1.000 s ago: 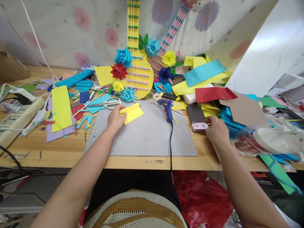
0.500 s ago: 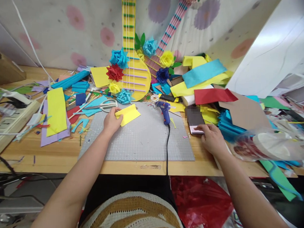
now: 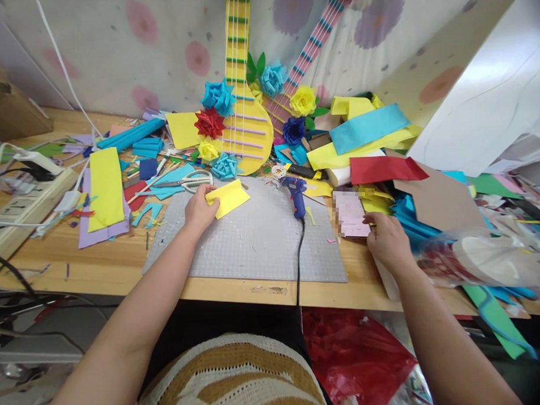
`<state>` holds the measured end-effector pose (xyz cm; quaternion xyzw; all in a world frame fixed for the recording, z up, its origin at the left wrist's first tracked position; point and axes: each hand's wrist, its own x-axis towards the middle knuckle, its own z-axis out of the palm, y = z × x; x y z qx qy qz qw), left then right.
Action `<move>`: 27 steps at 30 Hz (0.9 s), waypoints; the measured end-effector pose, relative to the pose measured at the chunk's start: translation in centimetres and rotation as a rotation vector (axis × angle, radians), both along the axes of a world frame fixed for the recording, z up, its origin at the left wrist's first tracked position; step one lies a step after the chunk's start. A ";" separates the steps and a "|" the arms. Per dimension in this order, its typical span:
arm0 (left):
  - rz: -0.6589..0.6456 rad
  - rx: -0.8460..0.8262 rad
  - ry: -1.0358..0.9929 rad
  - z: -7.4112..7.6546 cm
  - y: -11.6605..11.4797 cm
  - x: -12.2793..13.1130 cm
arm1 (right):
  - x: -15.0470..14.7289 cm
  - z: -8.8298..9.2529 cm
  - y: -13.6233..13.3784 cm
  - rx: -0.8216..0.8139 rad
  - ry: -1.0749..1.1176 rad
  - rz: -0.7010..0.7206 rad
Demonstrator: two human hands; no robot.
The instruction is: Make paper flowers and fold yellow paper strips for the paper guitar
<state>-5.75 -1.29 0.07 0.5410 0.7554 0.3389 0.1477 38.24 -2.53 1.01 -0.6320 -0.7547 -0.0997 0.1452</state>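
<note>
My left hand (image 3: 201,208) pinches the left end of a yellow piece of crepe paper (image 3: 229,199), creased lengthwise, just above the grey cutting mat (image 3: 250,249). At the mat's right side lies a phone (image 3: 351,213) with a pale pink lit screen, partly blurred out. My right hand (image 3: 389,242) is at the phone's right edge, its fingers half bent and apart, one fingertip reaching the edge. Between the hands, a blue hot glue gun (image 3: 297,199) rests on the mat, its black cord running down over the table edge. Scissors (image 3: 194,181) lie beyond my left hand.
Behind the mat stand a yellow paper guitar (image 3: 250,134) and a pink one (image 3: 301,62) with paper flowers. Paper sheets and scraps pile up at right, including a red sheet (image 3: 386,170). At left are yellow paper (image 3: 106,188) and a power strip (image 3: 26,209).
The phone's screen has gone from mostly dark to pale pink. My right hand has drawn slightly right, off the screen's lower part. My left hand keeps the yellow paper; the view has shifted a little.
</note>
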 end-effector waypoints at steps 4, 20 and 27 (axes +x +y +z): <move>0.021 -0.031 0.021 0.4 -0.3 0.1 | 0.2 -0.3 0.0 0.038 0.015 -0.030; -0.072 0.216 -0.202 -1.5 0.7 -0.9 | -0.2 -0.6 0.2 0.065 0.087 -0.036; -0.084 0.231 -0.226 -1.5 0.7 -0.8 | -0.5 -0.8 1.1 0.045 0.124 -0.038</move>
